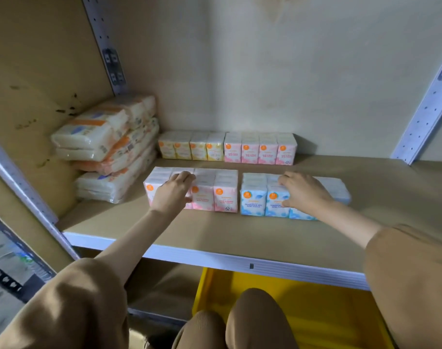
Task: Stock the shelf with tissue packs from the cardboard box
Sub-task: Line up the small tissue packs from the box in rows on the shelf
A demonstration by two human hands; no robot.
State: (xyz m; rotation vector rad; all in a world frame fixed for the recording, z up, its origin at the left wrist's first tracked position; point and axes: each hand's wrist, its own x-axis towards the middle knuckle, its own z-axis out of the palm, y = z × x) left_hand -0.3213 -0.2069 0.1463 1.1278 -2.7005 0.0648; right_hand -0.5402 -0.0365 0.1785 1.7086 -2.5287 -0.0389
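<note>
Items: pink tissue pack, blue tissue pack. Likely light, squashy, slick film; grip top and front. Held: left hand clasps pink, right hand blue.

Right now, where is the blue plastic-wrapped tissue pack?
In the head view, the blue plastic-wrapped tissue pack sits front-centre on the beige shelf board, right of the front pink tissue pack, gripped by the right hand.

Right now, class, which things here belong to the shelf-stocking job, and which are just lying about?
In the job: left hand holding the front pink tissue pack; right hand holding the blue tissue pack; shelf; back-row yellow pack and back-row pink pack.
Lying about: yellow bin under the shelf; stacked larger wrapped packs at left, untouched.
</note>
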